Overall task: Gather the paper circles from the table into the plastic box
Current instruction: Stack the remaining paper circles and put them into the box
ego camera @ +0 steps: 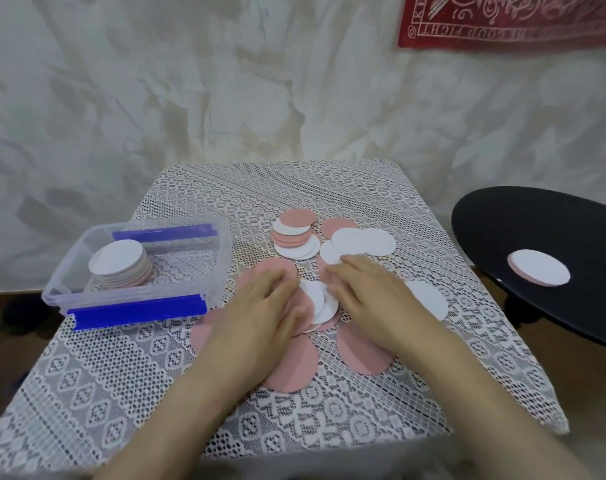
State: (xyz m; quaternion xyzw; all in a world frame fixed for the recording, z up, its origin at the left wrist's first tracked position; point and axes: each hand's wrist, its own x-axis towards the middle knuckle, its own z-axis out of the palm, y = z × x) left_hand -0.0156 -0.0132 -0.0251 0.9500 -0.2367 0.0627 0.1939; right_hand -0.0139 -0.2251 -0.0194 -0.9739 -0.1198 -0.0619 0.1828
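Observation:
Pink and white paper circles [320, 301] lie scattered over the middle of the lace-covered table [121, 368]. A small pile of circles [294, 233] sits further back. My left hand [260, 306] and my right hand [370, 292] lie flat on the loose circles, fingers straight, facing each other across a few white ones. The clear plastic box [222, 258] with blue clips stands at the left of the table. It holds a stack of circles [121, 266] with a white one on top.
A black round stool [523, 230] stands to the right of the table, with a couple of paper circles [540, 271] on it. A white cloth hangs behind the table, and a red cloth [509, 19] at the top right.

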